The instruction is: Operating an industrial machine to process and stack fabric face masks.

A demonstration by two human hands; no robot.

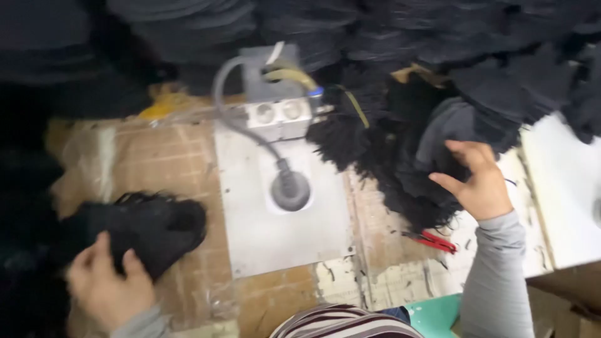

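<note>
Left hand (pixel 107 289), near left, grips a black fringed fabric piece (pixel 153 225) on the cardboard-covered table (pixel 169 156), while the right hand (pixel 479 181) reaches with fingers spread into the dark fabric pile (pixel 400 156) at far right, beside the grey metal plate (pixel 282 231), seemingly mid-sorting.

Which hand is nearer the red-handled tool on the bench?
Right. The right hand is in the dark fabric pile just above the red-handled tool; the left hand is far across, gripping a black fabric bundle.
</note>
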